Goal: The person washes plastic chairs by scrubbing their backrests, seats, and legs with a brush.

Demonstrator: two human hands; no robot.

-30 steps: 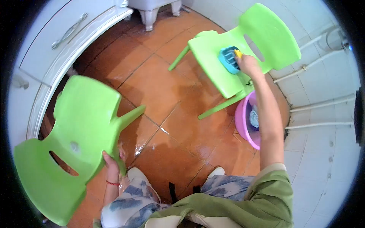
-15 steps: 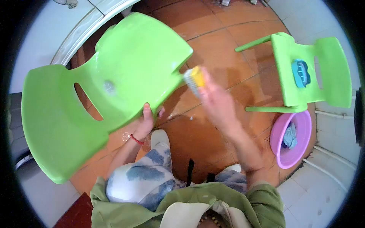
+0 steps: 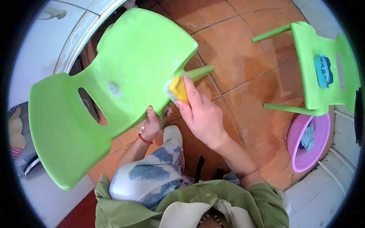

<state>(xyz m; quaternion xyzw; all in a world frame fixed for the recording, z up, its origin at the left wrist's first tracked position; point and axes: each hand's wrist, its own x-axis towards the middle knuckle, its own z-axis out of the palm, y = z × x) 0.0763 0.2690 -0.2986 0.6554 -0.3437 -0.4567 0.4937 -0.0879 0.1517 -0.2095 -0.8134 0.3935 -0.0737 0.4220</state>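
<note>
A green plastic chair (image 3: 140, 57) is tilted in front of me, its slotted backrest toward the lower left. My left hand (image 3: 153, 123) grips the near edge of its seat, thumb on top and fingers hidden underneath. In my right hand (image 3: 205, 116) is a scrub brush (image 3: 178, 90) with a yellow back and pale bristles. Its bristles meet the near side edge of the seat, close to a leg. A whitish foamy patch (image 3: 114, 89) shows on the chair near the slot.
At the right stands a second green chair (image 3: 311, 49) with a blue plastic soap-box-like item (image 3: 323, 71) on its seat. Beside it a pink basin (image 3: 294, 150) holds a bluish cloth (image 3: 308, 136). The orange tile floor (image 3: 247, 125) has wet spots. A white cabinet (image 3: 49, 41) borders the upper left.
My right hand has brought the brush left and down onto the seat's edge; it was blurred and farther out before. The view has shifted slightly. My left hand keeps its grip.
</note>
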